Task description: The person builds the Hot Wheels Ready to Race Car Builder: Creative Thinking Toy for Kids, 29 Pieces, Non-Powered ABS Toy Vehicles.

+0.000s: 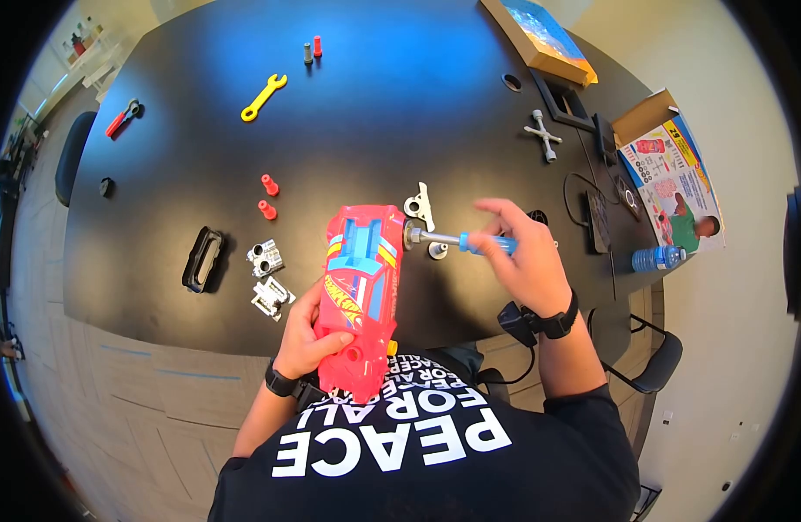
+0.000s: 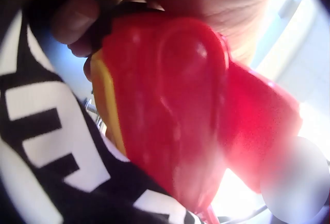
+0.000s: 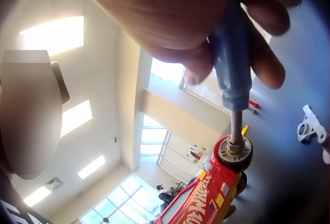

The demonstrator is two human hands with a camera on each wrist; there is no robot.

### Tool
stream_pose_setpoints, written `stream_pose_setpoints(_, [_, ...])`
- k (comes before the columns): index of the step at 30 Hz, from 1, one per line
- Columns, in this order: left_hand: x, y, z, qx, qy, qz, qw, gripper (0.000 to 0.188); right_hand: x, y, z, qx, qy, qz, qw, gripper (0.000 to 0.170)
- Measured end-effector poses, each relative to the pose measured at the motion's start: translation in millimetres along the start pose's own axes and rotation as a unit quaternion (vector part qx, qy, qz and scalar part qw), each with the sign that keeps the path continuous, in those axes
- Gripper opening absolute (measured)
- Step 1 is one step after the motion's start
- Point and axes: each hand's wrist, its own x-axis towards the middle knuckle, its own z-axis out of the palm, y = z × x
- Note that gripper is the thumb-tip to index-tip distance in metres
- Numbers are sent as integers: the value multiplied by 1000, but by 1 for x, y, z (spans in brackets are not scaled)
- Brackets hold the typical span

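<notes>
- Car (image 1: pixel 363 261): likely light, stiff, slick.
- Hold its body, where your left hand (image 1: pixel 301 344) grips.
- Beside the car, your right hand (image 1: pixel 534 268) holds the driver (image 1: pixel 440 237).

"Notice anything at right?"

"Yes, a water bottle (image 1: pixel 657 258) by the edge of the table (image 1: pixel 157 287), and a looping black cable (image 1: pixel 569 187) farther left. Look far right too: a black frame (image 1: pixel 553 103)."

"Any seats?"

"See one dark chair (image 1: pixel 72 157) at left, another black chair (image 1: pixel 661 364) near right."
</notes>
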Motion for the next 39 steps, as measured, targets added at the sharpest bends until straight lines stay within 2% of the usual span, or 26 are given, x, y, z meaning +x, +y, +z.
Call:
stream_pose_setpoints(2, [0,1,-1,9,-2,-1,1000,96,-1,-3,4,-82,109,-192,972,58])
stream_pose_setpoints(6, [-1,1,-1,14,-1,1,1000,97,-1,9,0,-14,76,-125,989,59])
stream_pose_setpoints(8, [-1,0,0,13,-1,-1,1000,97,1,15,0,16,58,-30,998,59])
stream_pose_setpoints(9, [-1,0,0,11,2,-1,1000,97,-1,11,1,16,58,-31,998,59])
stream_pose_setpoints(11, [-1,2,0,11,1,-4,1000,97,-6,-3,3,-25,67,-126,990,60])
stream_pose_setpoints(12, [-1,2,0,10,-1,-6,1000,97,-5,1,3,-25,66,-126,990,60])
stream_pose_setpoints(14, [0,2,1,9,-3,-4,1000,96,-1,13,2,-17,38,-50,998,63])
stream_pose_setpoints(15, [0,3,1,8,-5,-2,1000,96,-2,13,3,-17,39,-49,998,63])
stream_pose_setpoints(17, [0,2,0,11,-5,-2,1000,96,-2,11,6,-73,81,-164,980,66])
stream_pose_setpoints(18, [0,2,-1,14,-5,-3,1000,96,-2,11,6,-73,81,-165,980,66])
stream_pose_setpoints(20, [0,2,0,16,-3,-1,1000,96,-3,12,4,-29,42,-113,992,67])
stream_pose_setpoints(23, [0,2,0,17,-5,1,1000,96,-2,14,6,-10,44,-83,995,68])
stream_pose_setpoints(27, [-1,3,0,14,-4,1,1000,97,-3,12,6,-25,61,-129,990,61])
stream_pose_setpoints(29, [-1,3,0,10,-4,0,1000,97,0,20,4,-16,8,-41,999,63])
stream_pose_setpoints(30, [0,3,1,7,-4,-1,1000,97,-1,15,5,-16,9,-41,999,63])
stream_pose_setpoints(32, [-1,1,0,5,-1,1,1000,97,-4,1,9,-82,111,-206,969,53])
stream_pose_setpoints(33, [0,1,0,3,2,2,1000,97,-3,5,7,-82,112,-207,968,53])
stream_pose_setpoints(35, [0,1,0,1,-1,-1,1000,97,-2,15,3,-1,-10,-35,999,56])
stream_pose_setpoints(36, [0,1,0,-2,-4,-3,1000,97,-3,11,4,0,-9,-35,999,56])
stream_pose_setpoints(38, [0,2,1,0,-3,-2,1000,97,-7,-3,6,-83,81,-179,977,55])
stream_pose_setpoints(39, [0,2,1,1,-2,-1,1000,97,-5,-1,5,-83,81,-179,977,55])
